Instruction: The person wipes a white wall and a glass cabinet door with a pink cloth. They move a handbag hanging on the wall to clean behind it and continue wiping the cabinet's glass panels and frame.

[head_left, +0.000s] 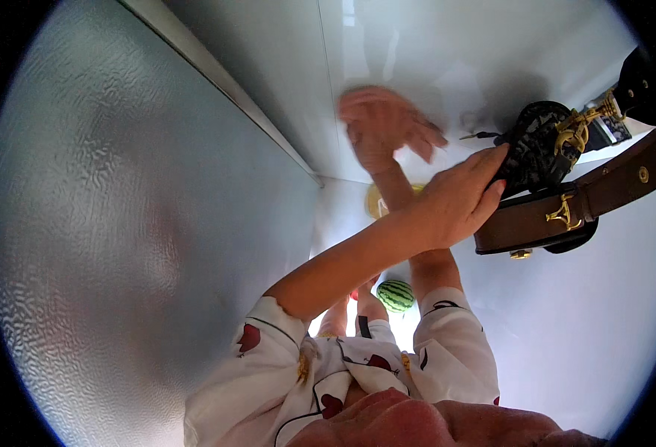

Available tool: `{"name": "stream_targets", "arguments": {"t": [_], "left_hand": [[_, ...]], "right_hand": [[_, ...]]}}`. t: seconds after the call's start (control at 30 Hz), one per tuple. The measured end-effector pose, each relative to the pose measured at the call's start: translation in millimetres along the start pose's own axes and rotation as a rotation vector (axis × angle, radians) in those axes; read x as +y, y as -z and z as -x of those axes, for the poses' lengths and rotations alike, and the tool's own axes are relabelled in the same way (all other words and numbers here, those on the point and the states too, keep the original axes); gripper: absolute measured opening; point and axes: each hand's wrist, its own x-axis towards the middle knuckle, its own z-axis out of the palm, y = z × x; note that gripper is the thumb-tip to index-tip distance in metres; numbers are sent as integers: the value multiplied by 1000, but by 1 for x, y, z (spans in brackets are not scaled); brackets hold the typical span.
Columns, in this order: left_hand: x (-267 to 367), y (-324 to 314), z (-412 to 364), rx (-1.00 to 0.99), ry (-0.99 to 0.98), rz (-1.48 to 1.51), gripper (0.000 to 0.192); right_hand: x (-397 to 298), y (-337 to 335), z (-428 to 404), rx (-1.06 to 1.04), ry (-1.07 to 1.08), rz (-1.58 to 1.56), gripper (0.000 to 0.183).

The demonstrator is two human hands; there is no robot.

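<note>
My left hand (456,195) reaches across to the right, over my right forearm. Its fingers and thumb hold the near edge of a black-and-grey patterned bag (540,148) with gold-coloured hardware. Just below that bag hangs a brown leather bag (520,223) with a gold-coloured buckle and strap. My right hand (386,125) is raised near the glossy pale wall, blurred, with its fingers apart and no object visible in it. A small dark cord end with a metal tip (480,135) sticks out between the right hand and the patterned bag.
A textured glass panel (155,223) stands at the left, with a metal-coloured edge strip (233,95). Lower down are a yellowish object (374,201), partly hidden by my right arm, and a round watermelon-patterned object (395,296) beside my legs. Dark straps (641,84) hang at the right.
</note>
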Motion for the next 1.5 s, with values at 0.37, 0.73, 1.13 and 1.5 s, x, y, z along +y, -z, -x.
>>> {"name": "stream_targets", "arguments": {"t": [0.37,0.73,1.13,1.5], "left_hand": [[-64,54,24,445,107,138,60],[-51,11,86,503,345,-333,34],[222,66,251,717,-170,-1389,35],[448,18,352,676,145,-2516,41]], "right_hand": [[160,64,95,380,-411,-178,33],[216,19,130,192,-658,-927,29],[-79,-36,158,-316,-332,-1401,28],[-504,96,86,-103,963,-1171,5]]}}
